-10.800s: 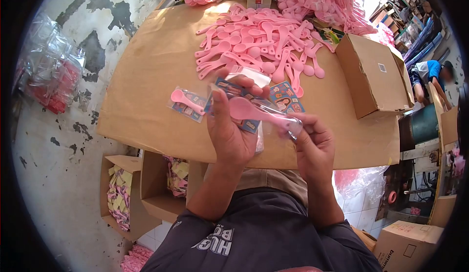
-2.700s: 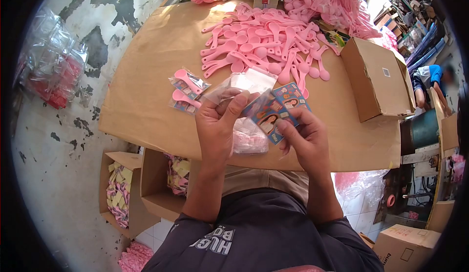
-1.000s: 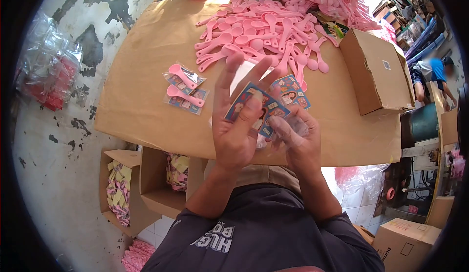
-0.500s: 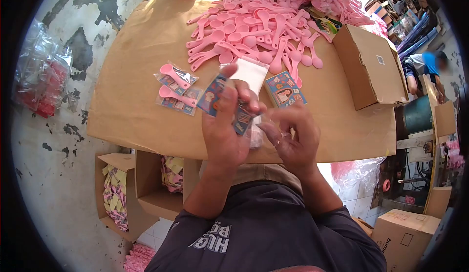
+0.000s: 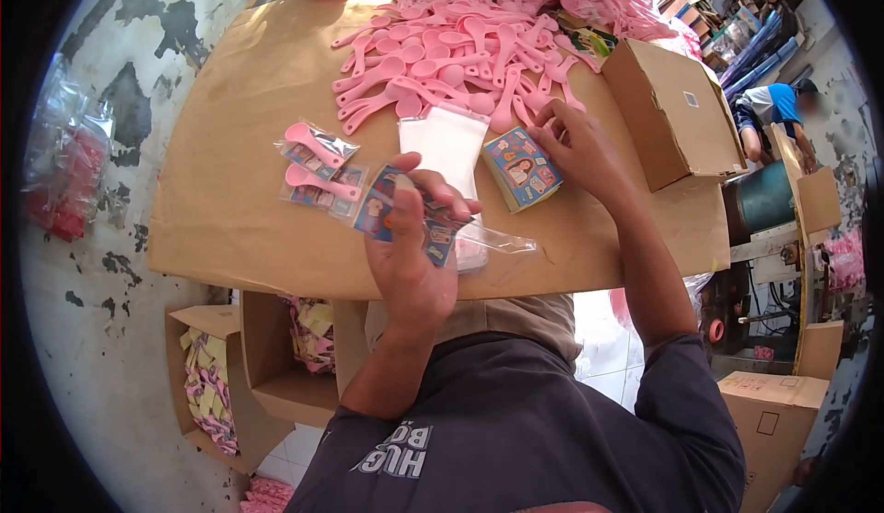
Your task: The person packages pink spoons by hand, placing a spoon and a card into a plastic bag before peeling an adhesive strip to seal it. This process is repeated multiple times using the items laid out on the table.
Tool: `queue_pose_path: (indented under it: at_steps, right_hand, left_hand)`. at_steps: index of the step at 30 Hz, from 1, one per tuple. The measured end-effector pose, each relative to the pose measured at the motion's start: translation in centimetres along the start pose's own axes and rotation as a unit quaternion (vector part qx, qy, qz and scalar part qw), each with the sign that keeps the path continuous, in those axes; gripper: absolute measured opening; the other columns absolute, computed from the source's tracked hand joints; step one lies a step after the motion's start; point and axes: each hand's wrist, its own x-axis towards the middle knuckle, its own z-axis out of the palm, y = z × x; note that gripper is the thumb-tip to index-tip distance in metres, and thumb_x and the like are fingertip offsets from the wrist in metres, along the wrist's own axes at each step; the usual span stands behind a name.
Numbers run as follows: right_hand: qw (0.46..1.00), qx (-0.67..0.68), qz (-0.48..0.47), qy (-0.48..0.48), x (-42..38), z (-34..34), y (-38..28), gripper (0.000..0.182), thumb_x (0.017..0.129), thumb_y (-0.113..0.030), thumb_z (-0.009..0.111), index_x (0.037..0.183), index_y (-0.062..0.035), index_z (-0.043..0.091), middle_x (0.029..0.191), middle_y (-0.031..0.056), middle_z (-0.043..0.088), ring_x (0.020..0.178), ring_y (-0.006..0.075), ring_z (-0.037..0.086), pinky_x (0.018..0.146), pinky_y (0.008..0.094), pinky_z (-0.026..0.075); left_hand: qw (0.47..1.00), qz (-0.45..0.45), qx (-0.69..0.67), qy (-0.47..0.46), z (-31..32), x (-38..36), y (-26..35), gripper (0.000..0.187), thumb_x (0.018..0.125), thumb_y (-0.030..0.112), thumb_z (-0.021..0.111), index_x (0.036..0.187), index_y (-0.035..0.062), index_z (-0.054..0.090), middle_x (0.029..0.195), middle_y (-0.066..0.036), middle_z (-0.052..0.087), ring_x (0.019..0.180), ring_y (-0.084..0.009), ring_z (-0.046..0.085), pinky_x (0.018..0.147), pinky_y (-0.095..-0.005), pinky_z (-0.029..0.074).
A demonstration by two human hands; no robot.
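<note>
My left hand [image 5: 414, 255] is closed around a few printed blue cards [image 5: 379, 204], and a clear plastic bag [image 5: 502, 239] sticks out to the right from under its fingers. My right hand [image 5: 575, 145] has its fingers bent together at the upper right corner of a stack of printed cards [image 5: 523, 172]; what its fingertips hold, if anything, is hidden. White bags [image 5: 442, 145] lie in a pile between the hands. Left of them, two clear packets, each with a card and a pink scoop [image 5: 318, 181], rest on the table.
A large heap of pink scoops [image 5: 451, 52] covers the far part of the cardboard-topped table [image 5: 230, 145]. An open cardboard box [image 5: 677, 112] stands at the right. Boxes of packed items [image 5: 210, 384] sit below the left edge. Another person [image 5: 773, 117] is at far right.
My right hand has moved away from my left, up and right to the card stack. The clear bag now juts out from my left hand, which still holds the cards.
</note>
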Motion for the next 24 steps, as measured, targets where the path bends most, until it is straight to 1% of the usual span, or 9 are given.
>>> queue_pose_path:
  at_steps: [2,6,9,11,12,14,18,21,24]
  right_hand:
    - [0.999,-0.022,0.018,0.021,-0.3,-0.4,0.7,0.018,0.098,-0.016,0.065,0.108,-0.0017,0.063,0.083,0.0099,0.068,0.070,0.0135,0.061,0.064,0.0321,0.049]
    - [0.993,-0.037,0.099,0.047,-2.1,-2.5,0.3,0.018,0.097,-0.012,0.065,0.112,-0.0025,0.063,0.085,0.0096,0.070,0.071,0.0134,0.063,0.066,0.0316,0.052]
    - [0.983,-0.005,0.157,0.092,-3.6,-3.7,-0.2,0.022,0.096,-0.009,0.065,0.117,-0.0033,0.064,0.096,0.0152,0.072,0.083,0.0210,0.070,0.076,0.0328,0.054]
    - [0.962,0.247,0.071,0.096,-5.7,-3.7,-0.9,0.029,0.099,-0.004,0.062,0.127,0.0021,0.060,0.103,0.0127,0.073,0.088,0.0162,0.069,0.078,0.0302,0.055]
    - [0.961,0.252,0.070,0.091,-6.9,-3.5,-1.8,0.029,0.099,-0.004,0.062,0.127,0.0021,0.060,0.103,0.0127,0.073,0.088,0.0162,0.069,0.078,0.0302,0.055]
    - [0.917,0.394,0.061,-0.010,-9.3,-2.3,-4.1,0.032,0.101,-0.004,0.062,0.130,0.0076,0.056,0.108,0.0102,0.071,0.090,0.0125,0.067,0.079,0.0277,0.055]
    - [0.899,0.421,0.095,-0.072,-11.9,-0.5,-6.8,0.033,0.100,-0.005,0.066,0.131,0.0037,0.058,0.102,0.0083,0.071,0.084,0.0100,0.067,0.075,0.0258,0.055]
    - [0.913,0.371,0.100,-0.140,-11.9,-0.9,-8.6,0.032,0.101,-0.007,0.065,0.131,0.0024,0.062,0.093,0.0061,0.071,0.069,0.0046,0.061,0.060,0.0205,0.051]
    - [0.921,0.351,0.087,-0.147,-11.4,-1.2,-9.0,0.031,0.101,-0.006,0.064,0.131,0.0023,0.063,0.095,0.0065,0.071,0.073,0.0063,0.063,0.065,0.0220,0.053]
  left_hand:
    - [0.999,0.013,0.031,-0.010,0.2,-0.2,0.0,0.039,0.108,0.029,0.056,0.136,0.0030,0.047,0.096,-0.007,0.061,0.085,-0.0178,0.064,0.086,-0.0426,0.057]
    - [0.997,0.074,0.027,0.017,-0.1,1.5,1.2,0.040,0.108,0.030,0.056,0.136,0.0032,0.047,0.096,-0.007,0.062,0.087,-0.0182,0.065,0.091,-0.0452,0.057]
    - [0.994,0.095,0.025,0.045,-0.8,2.6,2.0,0.039,0.107,0.032,0.057,0.134,0.0052,0.051,0.099,-0.006,0.062,0.088,-0.0161,0.063,0.095,-0.0422,0.056]
    - [0.992,0.117,-0.005,0.040,-1.1,3.2,2.5,0.036,0.107,0.033,0.057,0.131,0.0055,0.056,0.102,-0.005,0.061,0.092,-0.0153,0.061,0.101,-0.0389,0.053]
    - [0.992,0.120,0.000,0.043,-1.4,3.5,2.6,0.036,0.107,0.033,0.057,0.131,0.0055,0.056,0.102,-0.005,0.061,0.092,-0.0153,0.061,0.101,-0.0389,0.053]
    - [0.991,0.114,-0.074,0.016,-1.9,4.1,2.7,0.036,0.107,0.032,0.056,0.130,0.0043,0.056,0.103,-0.006,0.060,0.094,-0.0167,0.061,0.103,-0.0401,0.053]
    - [0.992,0.102,-0.073,0.013,-1.3,4.2,2.5,0.037,0.107,0.032,0.055,0.131,0.0037,0.054,0.102,-0.007,0.059,0.095,-0.0178,0.061,0.104,-0.0405,0.053]
    - [0.995,0.084,-0.054,0.002,-0.8,3.7,1.6,0.039,0.107,0.033,0.056,0.134,0.0043,0.053,0.103,-0.008,0.060,0.095,-0.0180,0.061,0.105,-0.0420,0.052]
    - [0.999,0.046,-0.004,-0.013,-0.2,3.3,0.6,0.044,0.107,0.038,0.055,0.137,0.0062,0.048,0.104,-0.007,0.063,0.094,-0.0192,0.065,0.102,-0.0483,0.054]
